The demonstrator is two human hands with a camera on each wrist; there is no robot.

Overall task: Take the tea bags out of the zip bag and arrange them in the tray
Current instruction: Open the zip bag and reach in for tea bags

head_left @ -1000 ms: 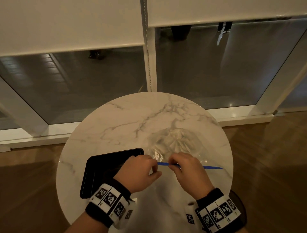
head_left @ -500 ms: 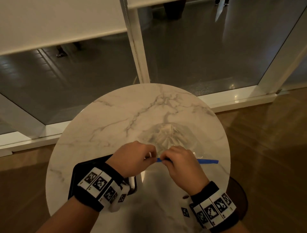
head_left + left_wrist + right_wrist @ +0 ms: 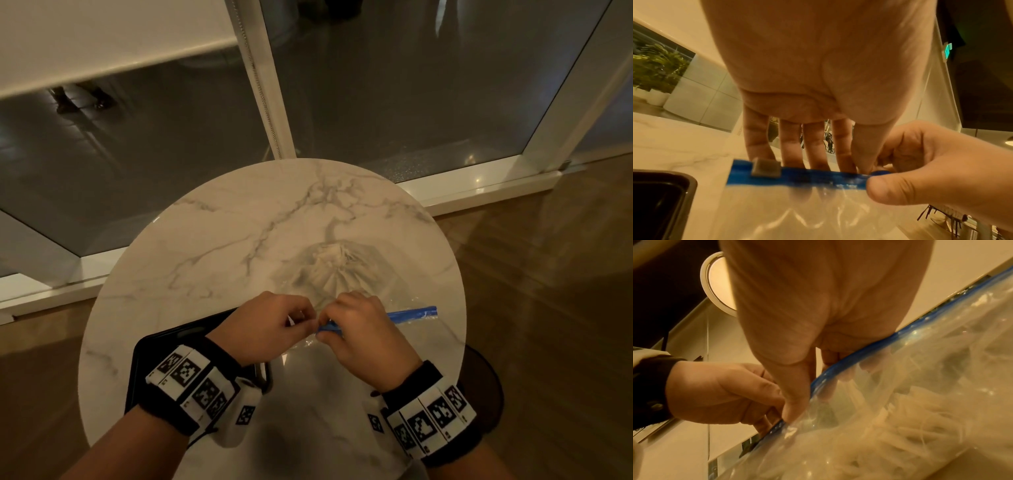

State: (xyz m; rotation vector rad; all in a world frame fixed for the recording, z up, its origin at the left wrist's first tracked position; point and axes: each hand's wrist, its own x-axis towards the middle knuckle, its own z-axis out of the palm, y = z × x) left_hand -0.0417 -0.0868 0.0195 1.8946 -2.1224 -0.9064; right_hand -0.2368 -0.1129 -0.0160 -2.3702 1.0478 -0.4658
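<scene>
A clear zip bag (image 3: pixel 404 329) with a blue zip strip (image 3: pixel 412 313) lies on the round marble table (image 3: pixel 239 246), and its near edge is lifted. White tea bags (image 3: pixel 329 270) are heaped inside it, also seen as tea bags (image 3: pixel 925 418) through the plastic. My left hand (image 3: pixel 310 320) and right hand (image 3: pixel 323 330) meet at the strip, and each pinches it. From the left wrist, the left hand (image 3: pixel 859 168) has its fingers behind the strip beside a grey slider (image 3: pixel 765 168). The right hand (image 3: pixel 797 415) nips the strip with its thumb. The black tray (image 3: pixel 154 359) lies under my left wrist.
The table stands against a glass wall with white frames (image 3: pixel 270 102). Wooden floor (image 3: pixel 548 274) surrounds it, and a dark round stool (image 3: pixel 486 387) shows below the table's right edge. The far half of the marble top is bare.
My left hand has slid right along the blue strip until it meets the right hand, closing the gap seen earlier. The head view has dipped and shifted.
</scene>
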